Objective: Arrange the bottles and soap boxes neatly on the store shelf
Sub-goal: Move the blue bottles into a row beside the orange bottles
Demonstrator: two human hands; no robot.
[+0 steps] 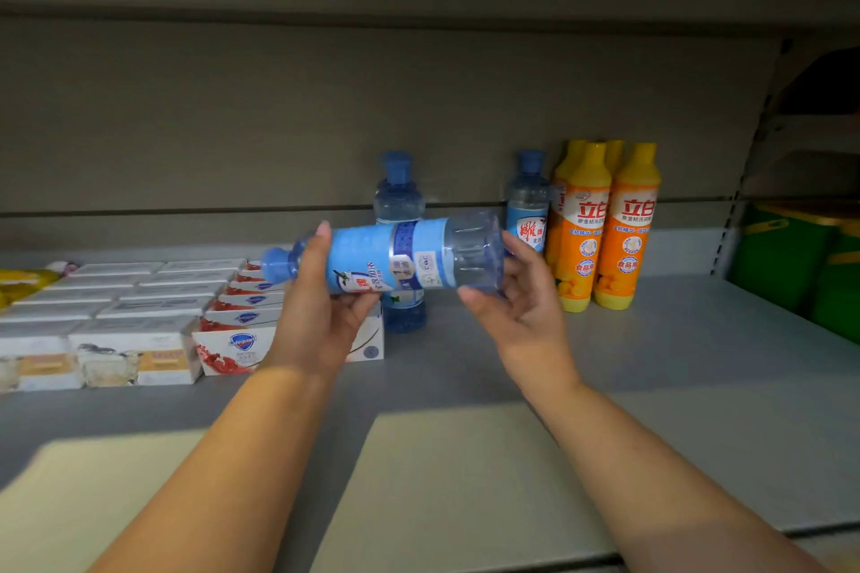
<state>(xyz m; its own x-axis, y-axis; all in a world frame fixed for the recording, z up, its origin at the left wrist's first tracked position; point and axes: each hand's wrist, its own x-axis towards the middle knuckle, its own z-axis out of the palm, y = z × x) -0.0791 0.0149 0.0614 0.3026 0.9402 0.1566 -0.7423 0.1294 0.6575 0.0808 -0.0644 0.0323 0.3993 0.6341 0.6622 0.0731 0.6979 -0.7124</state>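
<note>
A clear, ribbed blue-capped bottle (pixel 395 256) lies sideways in the air above the grey shelf (pixel 651 363), the left hand (pixel 321 307) curled round its neck end, the right hand (pixel 521 293) gripping its base; smooth bare shelf opens rightward before glossy orange detergent bottles (pixel 605 228), flat soap boxes (pixel 139 316) crowd left

A grey shelf (pixel 698 363) runs the width of the view, backed by a dull grey-brown panel (pixel 325 116). Two pale cream patches (pixel 442 479) (light or sheets, unclear) lie along its front edge. A slotted upright (pixel 740 195) bounds its right end, green containers (pixel 791 261) beyond.
</note>
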